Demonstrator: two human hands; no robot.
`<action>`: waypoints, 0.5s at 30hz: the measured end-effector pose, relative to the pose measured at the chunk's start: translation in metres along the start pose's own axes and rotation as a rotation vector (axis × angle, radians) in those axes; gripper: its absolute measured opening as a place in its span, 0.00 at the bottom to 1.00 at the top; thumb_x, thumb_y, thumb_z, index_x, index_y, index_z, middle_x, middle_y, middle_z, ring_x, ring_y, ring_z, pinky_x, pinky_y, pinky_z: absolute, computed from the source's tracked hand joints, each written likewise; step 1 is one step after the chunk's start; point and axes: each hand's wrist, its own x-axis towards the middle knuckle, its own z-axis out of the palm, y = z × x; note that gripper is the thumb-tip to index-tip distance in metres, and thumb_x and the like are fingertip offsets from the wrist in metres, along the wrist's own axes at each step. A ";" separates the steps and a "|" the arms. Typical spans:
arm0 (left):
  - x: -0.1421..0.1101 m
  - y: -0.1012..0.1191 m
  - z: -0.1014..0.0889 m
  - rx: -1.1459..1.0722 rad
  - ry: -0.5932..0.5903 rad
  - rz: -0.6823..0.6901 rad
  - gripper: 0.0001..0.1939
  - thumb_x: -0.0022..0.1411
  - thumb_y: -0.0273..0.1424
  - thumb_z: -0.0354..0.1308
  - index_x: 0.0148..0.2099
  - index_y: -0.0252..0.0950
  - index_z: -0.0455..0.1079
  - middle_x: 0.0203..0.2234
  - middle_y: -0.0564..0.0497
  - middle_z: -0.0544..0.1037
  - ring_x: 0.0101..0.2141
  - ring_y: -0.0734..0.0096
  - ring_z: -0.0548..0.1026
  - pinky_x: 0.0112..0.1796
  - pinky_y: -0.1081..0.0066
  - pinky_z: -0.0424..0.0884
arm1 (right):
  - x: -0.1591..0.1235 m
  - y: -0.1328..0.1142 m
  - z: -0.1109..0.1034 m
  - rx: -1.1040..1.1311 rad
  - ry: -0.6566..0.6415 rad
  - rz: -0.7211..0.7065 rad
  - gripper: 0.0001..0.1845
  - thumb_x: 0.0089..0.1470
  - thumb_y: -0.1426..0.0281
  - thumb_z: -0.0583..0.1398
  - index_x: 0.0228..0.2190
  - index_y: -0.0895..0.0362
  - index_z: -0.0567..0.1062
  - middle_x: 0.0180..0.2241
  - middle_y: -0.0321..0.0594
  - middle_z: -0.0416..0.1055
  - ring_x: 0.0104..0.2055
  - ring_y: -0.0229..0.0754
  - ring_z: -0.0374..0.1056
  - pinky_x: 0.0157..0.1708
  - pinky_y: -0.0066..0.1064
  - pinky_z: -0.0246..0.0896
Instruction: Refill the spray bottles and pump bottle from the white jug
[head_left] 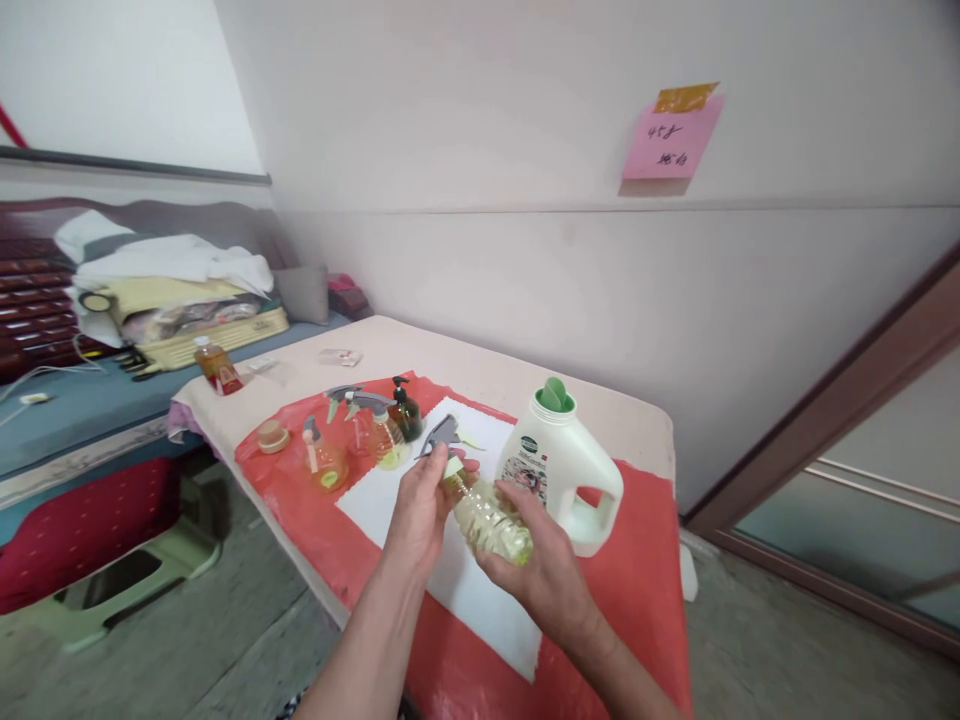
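The right hand (pixel 540 560) is curled around the fat part of a clear bottle (pixel 486 518), and the left hand (pixel 421 500) has its fingers bent around the top end, by the pale cap (pixel 453 467). The bottle is up above the white sheet (pixel 480 610) on the red cloth (pixel 637 600), tipped on a slant. Some yellow-green shows at its bottom end (I can't tell if it is liquid).

Just beside the right hand stands a big white jug (pixel 581 450) with a green cap (pixel 556 395) in its mouth; its insides are hidden. Past the left hand, a grey spray top (pixel 441 434) lies on the sheet.

Farther off to the left are a spray bottle (pixel 325 464) with yellow-green at the bottom, another see-through bottle (pixel 386 436), and a dark pump bottle (pixel 406 416). Farthest, near the table's edge, a bottle (pixel 216 364) holds something yellow-brown.
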 end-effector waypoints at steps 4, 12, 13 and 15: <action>0.003 -0.002 -0.003 -0.073 0.032 -0.017 0.15 0.53 0.41 0.68 0.35 0.34 0.76 0.32 0.48 0.78 0.33 0.71 0.76 0.36 0.72 0.71 | -0.001 0.002 0.005 -0.163 0.087 -0.152 0.35 0.43 0.70 0.63 0.55 0.52 0.65 0.51 0.45 0.69 0.55 0.52 0.65 0.55 0.47 0.61; -0.002 0.004 0.001 -0.068 -0.126 0.004 0.11 0.57 0.37 0.65 0.36 0.33 0.76 0.34 0.47 0.79 0.38 0.66 0.78 0.42 0.69 0.72 | 0.004 -0.016 -0.008 0.251 -0.039 0.235 0.36 0.36 0.64 0.67 0.51 0.56 0.71 0.50 0.46 0.71 0.53 0.56 0.66 0.54 0.47 0.60; -0.003 0.005 0.001 -0.082 -0.147 -0.009 0.10 0.58 0.36 0.65 0.36 0.33 0.76 0.34 0.47 0.80 0.39 0.65 0.78 0.42 0.68 0.72 | 0.004 -0.019 -0.010 0.407 -0.089 0.303 0.36 0.36 0.63 0.68 0.50 0.56 0.71 0.49 0.45 0.73 0.51 0.55 0.68 0.52 0.46 0.61; -0.005 0.007 0.003 -0.113 -0.187 -0.032 0.10 0.58 0.36 0.64 0.37 0.33 0.76 0.34 0.47 0.80 0.38 0.65 0.78 0.43 0.67 0.72 | 0.003 -0.022 -0.011 0.763 -0.203 0.393 0.32 0.38 0.62 0.66 0.48 0.56 0.73 0.44 0.45 0.75 0.45 0.53 0.71 0.45 0.43 0.65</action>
